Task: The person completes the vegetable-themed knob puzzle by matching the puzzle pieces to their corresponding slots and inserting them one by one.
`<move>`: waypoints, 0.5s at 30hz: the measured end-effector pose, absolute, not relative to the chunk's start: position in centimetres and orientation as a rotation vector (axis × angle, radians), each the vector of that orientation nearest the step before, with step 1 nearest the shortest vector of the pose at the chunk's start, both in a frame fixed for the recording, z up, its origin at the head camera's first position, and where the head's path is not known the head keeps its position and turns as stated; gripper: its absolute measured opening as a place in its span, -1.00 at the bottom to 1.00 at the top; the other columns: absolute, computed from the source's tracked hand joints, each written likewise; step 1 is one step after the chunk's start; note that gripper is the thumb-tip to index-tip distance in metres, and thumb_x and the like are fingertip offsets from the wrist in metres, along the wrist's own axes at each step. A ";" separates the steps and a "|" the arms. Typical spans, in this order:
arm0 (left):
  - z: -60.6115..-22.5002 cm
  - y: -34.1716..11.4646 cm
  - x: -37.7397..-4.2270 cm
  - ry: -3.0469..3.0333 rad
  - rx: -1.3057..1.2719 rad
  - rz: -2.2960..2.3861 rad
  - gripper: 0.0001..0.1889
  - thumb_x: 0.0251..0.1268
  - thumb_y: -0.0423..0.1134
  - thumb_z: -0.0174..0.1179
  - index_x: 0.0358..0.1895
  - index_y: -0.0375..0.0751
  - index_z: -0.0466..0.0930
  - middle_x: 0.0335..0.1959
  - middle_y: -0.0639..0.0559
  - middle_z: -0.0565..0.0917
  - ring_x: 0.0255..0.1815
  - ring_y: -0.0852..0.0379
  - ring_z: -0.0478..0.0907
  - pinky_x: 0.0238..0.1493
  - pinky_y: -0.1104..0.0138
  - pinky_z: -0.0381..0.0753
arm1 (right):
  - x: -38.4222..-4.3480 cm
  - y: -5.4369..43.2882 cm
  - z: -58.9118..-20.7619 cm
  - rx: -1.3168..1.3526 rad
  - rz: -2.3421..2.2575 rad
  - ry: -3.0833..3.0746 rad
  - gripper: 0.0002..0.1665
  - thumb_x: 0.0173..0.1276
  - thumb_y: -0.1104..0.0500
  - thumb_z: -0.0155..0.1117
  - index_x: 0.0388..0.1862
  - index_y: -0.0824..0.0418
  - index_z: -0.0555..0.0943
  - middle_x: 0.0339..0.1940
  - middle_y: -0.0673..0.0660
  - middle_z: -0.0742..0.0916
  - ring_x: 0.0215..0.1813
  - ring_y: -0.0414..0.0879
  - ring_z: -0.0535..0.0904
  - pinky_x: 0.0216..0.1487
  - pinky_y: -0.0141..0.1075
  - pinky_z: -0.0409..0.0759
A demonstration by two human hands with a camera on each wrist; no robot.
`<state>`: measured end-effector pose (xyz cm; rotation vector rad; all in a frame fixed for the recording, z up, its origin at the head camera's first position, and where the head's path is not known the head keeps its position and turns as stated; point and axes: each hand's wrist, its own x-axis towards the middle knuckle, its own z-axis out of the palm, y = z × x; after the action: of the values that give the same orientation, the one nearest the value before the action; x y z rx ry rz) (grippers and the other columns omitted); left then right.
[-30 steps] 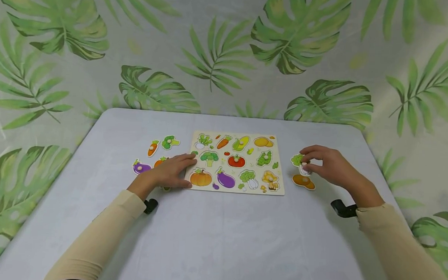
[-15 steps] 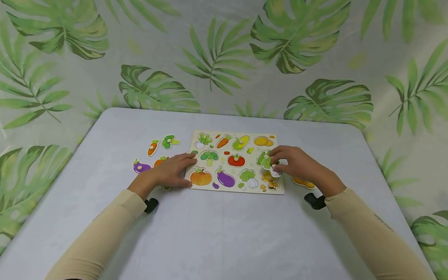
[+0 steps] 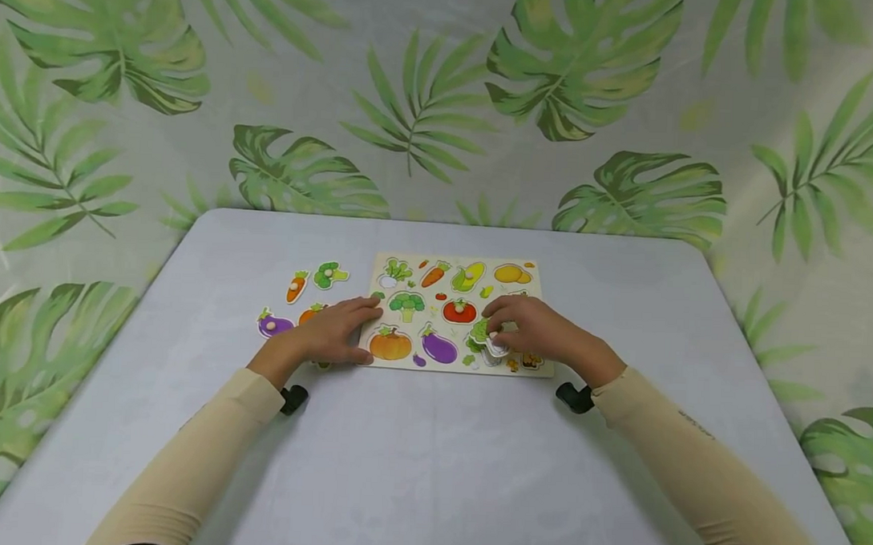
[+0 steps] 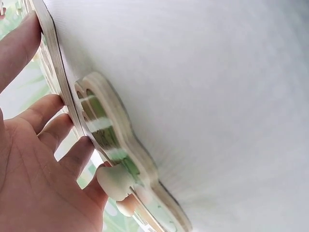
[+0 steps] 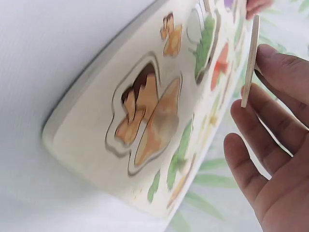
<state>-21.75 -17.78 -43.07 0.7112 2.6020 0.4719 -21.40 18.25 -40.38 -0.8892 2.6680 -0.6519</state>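
Note:
A wooden vegetable puzzle board [image 3: 440, 368] lies mid-table. My right hand [image 3: 532, 328] pinches a bok choy piece [image 3: 480, 332] over the printed bok choy at the board's lower right. In the right wrist view the piece [image 5: 250, 63] appears edge-on between thumb and fingertips, apart from the board. My left hand [image 3: 336, 331] rests with loosely spread fingers at the board's left edge. Beneath that hand, the left wrist view shows a knobbed piece with a green picture [image 4: 104, 123]. A pumpkin piece [image 3: 311, 312] is partly covered by the left hand.
Left of the board lie a carrot piece [image 3: 296, 287], a broccoli piece [image 3: 330, 275] and an eggplant piece [image 3: 273, 324]. Knobbed tomato [image 3: 460, 311], corn [image 3: 468, 278] and mushroom [image 5: 157, 121] pieces sit in the board. A leaf-patterned cloth [image 3: 428, 88] hangs behind the table.
My right hand has carried the bok choy piece leftward from the table's right side to over the board. The potato piece there is now hidden behind the right wrist. The left hand has stayed still.

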 end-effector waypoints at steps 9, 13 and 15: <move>-43.3 -17.8 -22.0 2.606 0.719 0.460 -0.15 0.20 0.04 0.35 0.53 -0.10 0.20 0.64 -0.06 0.06 0.65 -0.19 -0.02 0.59 -0.21 0.00 | -21.1 17.5 -40.9 -0.958 -0.613 2.663 -0.87 0.31 0.16 0.39 -0.19 0.13 0.76 0.18 0.12 0.69 0.32 0.12 0.53 0.43 0.06 0.45; -43.3 -17.8 -21.9 2.608 0.717 0.461 -0.15 0.20 0.03 0.35 0.53 -0.10 0.21 0.64 -0.07 0.06 0.65 -0.20 -0.02 0.58 -0.21 0.00 | -21.0 17.3 -41.1 -0.926 -0.578 2.662 -0.87 0.31 0.16 0.39 -0.18 0.12 0.76 0.19 0.11 0.69 0.33 0.12 0.53 0.43 0.06 0.45; -43.2 -17.8 -21.9 2.608 0.719 0.463 -0.15 0.20 0.02 0.35 0.53 -0.11 0.21 0.64 -0.08 0.06 0.64 -0.21 -0.02 0.58 -0.22 0.00 | -21.0 17.3 -41.3 -0.915 -0.562 2.663 -0.87 0.31 0.16 0.39 -0.18 0.12 0.76 0.19 0.11 0.69 0.33 0.12 0.52 0.43 0.05 0.45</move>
<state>-21.90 -17.77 -43.25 0.7186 2.6078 0.4633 -20.98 17.32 -41.31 -0.9151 2.6628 -0.5620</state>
